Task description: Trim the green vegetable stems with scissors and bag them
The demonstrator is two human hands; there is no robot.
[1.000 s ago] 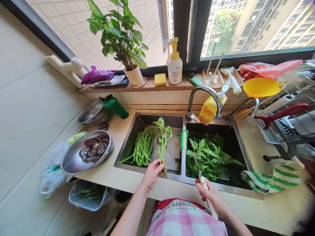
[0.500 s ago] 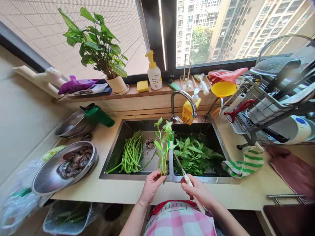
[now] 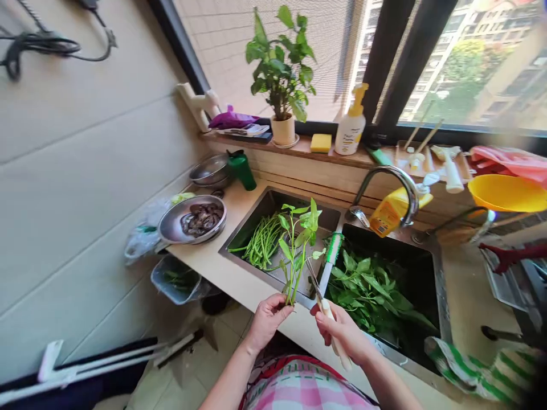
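Between the thumb and fingers of my left hand (image 3: 269, 320), a few leafy green stems (image 3: 296, 259) stand upright, pinched at their lower ends. My right hand (image 3: 342, 330) is closed around scissors (image 3: 327, 312) with white handles. Their thin metal blades point up and away, just right of the stems; whether they touch a stem I cannot tell. Beyond my hands, a pile of cut green stems (image 3: 261, 244) lies in the left basin of the sink (image 3: 239, 259). Loose green leaves (image 3: 371, 287) fill much of the right basin.
A curved faucet (image 3: 387, 171) rises behind the divider, beside a tilted yellow bottle (image 3: 391, 212). Left of the sink stands a metal bowl (image 3: 168, 225) with dark contents. Below the counter hangs a lined bin (image 3: 160, 276). A green-striped cloth (image 3: 491, 370) lies at right.
My view has swung to the left, showing more wall and floor. Both hands keep their hold on the stems and the scissors, with little change between them.
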